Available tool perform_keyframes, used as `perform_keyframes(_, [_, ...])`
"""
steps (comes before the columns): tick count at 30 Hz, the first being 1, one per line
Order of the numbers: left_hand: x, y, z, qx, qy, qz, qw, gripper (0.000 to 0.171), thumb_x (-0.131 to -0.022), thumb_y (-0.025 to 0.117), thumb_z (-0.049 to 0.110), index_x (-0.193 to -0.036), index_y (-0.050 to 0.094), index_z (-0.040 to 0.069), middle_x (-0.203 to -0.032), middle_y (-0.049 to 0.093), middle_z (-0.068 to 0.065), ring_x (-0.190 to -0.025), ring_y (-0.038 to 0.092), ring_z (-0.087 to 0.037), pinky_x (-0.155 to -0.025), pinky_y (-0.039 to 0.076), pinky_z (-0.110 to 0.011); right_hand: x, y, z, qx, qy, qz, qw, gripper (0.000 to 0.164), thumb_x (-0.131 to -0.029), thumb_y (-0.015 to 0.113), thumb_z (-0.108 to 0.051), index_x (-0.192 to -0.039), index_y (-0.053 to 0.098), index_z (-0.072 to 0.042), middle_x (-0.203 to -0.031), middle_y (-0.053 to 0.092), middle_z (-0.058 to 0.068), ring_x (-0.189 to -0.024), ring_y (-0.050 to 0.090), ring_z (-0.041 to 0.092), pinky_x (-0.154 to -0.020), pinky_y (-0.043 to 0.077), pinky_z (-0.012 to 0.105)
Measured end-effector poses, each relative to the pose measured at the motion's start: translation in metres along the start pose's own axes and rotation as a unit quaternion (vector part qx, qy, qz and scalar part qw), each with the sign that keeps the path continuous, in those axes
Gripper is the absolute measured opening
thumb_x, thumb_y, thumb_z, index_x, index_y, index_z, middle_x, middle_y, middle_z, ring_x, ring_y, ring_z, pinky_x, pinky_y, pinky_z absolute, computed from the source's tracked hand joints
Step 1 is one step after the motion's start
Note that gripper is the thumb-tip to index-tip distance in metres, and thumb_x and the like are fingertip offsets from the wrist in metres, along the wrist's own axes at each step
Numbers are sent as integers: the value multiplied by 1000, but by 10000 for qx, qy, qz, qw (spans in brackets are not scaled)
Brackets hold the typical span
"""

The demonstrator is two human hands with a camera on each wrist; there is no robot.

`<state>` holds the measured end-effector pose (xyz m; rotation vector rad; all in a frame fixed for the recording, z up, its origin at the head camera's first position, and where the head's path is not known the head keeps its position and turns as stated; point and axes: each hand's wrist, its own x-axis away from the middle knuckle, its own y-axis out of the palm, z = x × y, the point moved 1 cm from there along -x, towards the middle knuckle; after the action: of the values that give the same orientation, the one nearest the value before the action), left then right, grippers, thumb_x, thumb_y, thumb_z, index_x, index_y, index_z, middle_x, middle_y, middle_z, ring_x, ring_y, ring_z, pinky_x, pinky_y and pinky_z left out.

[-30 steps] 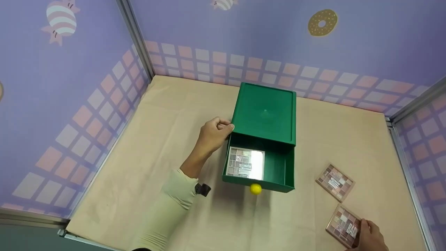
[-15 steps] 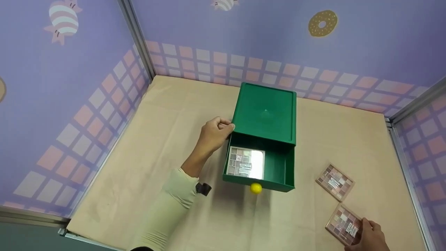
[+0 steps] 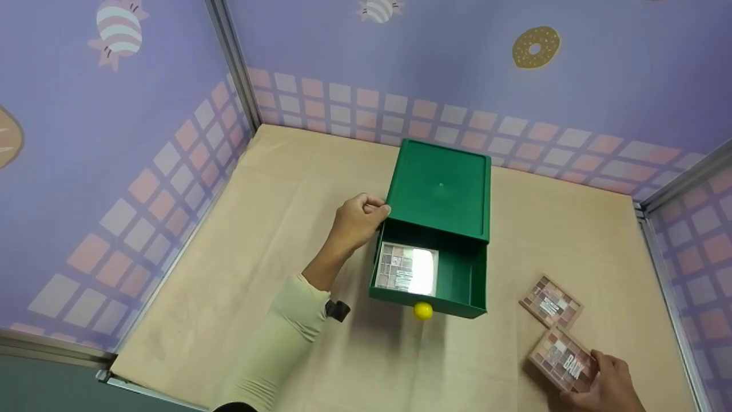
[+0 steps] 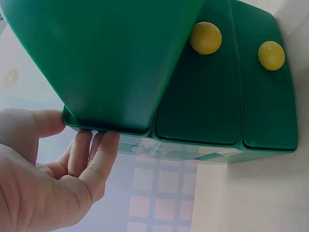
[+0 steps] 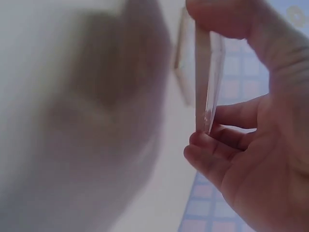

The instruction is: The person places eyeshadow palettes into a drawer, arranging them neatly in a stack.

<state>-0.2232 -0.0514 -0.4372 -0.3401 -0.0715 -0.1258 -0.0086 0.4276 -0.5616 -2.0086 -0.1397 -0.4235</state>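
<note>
1. Soft, even light in the head view, and white glare blazes off the palette (image 3: 407,269), three o'clock side!
2. Shadow pools on the counter (image 3: 274,229), six o'clock of the drawer (image 3: 460,277).
3. Left wrist: hazy, washed-out at six.
4. Right wrist: dim, nine o'clock smeared out of focus!

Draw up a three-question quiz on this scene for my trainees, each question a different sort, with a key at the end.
1. Open question: what does the left hand grip?
2. Multiple choice: which holds the palette marked BACK? (a) left hand (b) right hand (c) neither
3. Count: how many yellow knobs show in the left wrist view?

Key: 1. The left edge of the green drawer unit. 2. b. 3. Two.
</note>
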Motion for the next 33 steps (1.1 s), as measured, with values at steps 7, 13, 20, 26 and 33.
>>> perform_keyframes(7, [0, 0, 0, 40, 31, 75, 10000, 23, -92, 59, 31, -105, 64, 13, -89, 65, 0, -80, 59, -14, -68, 48, -26, 3, -23, -34, -233, -719, 647, 9950, 116, -62, 89, -34, -138, 21, 20, -131, 24, 42, -120, 24, 57, -89, 34, 73])
perform_keyframes(13, [0, 1, -1, 27, -3, 63, 10000, 23, -93, 60, 30, -107, 63, 12, -94, 67, -2, -83, 63, -15, -71, 51, -26, 1, -45, -66, -571, -1181, 1061, 9857, 116, -58, 92, -29, -142, 23, 13, -135, 23, 38, -123, 24, 53, -88, 33, 73])
perform_keyframes(20, [-1, 2, 1, 38, 4, 69, 10000, 23, -92, 60, 31, -105, 64, 12, -94, 68, -3, -84, 64, -17, -71, 51, -27, -1, -71, -104, -809, -1920, 1582, 9652, 116, -56, 93, -18, -147, 24, 4, -136, 25, 34, -121, 29, 49, -88, 30, 69])
perform_keyframes(26, [-2, 2, 2, 100, 25, 40, 9999, 23, -92, 60, 29, -105, 64, 11, -91, 66, -2, -87, 64, -25, -68, 49, -25, -1, -88, -143, -796, -2311, 1757, 9536, 116, -53, 94, -17, -148, 28, -1, -137, 30, 27, -117, 36, 42, -103, 33, 37])
perform_keyframes(33, [-2, 1, 1, 124, 12, 80, 9999, 22, -91, 61, 28, -104, 64, 11, -84, 61, 2, -75, 58, -14, -64, 47, -23, -11, -92, -183, -594, -2722, 1717, 9449, 117, -51, 95, -21, -148, 31, -3, -138, 33, 19, -116, 40, 31, -92, 29, 9])
